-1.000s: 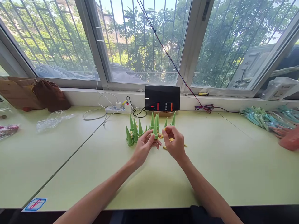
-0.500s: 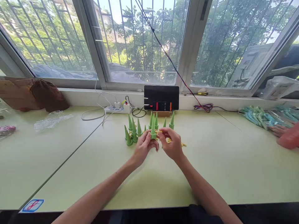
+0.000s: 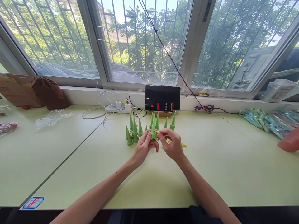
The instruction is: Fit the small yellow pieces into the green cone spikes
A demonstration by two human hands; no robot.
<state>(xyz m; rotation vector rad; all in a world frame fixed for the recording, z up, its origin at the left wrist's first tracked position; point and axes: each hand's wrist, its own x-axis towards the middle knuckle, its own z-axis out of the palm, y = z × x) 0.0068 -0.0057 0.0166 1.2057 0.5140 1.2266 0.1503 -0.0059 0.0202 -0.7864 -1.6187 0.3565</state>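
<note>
Holding a green cone (image 3: 153,130) left, a mostly hidden yellow piece (image 3: 157,132) right, the hands (image 3: 143,145) nearly meet.

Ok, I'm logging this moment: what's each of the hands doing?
Left hand: closed, holding a green cone.
Right hand: closed, pinching a small yellow piece beside it.

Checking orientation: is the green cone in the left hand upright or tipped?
Upright: the green cone points up, base in the left hand.

L hand (image 3: 145,143) pinching, R hand (image 3: 172,143) pinching opposite, forearms angled inward
</note>
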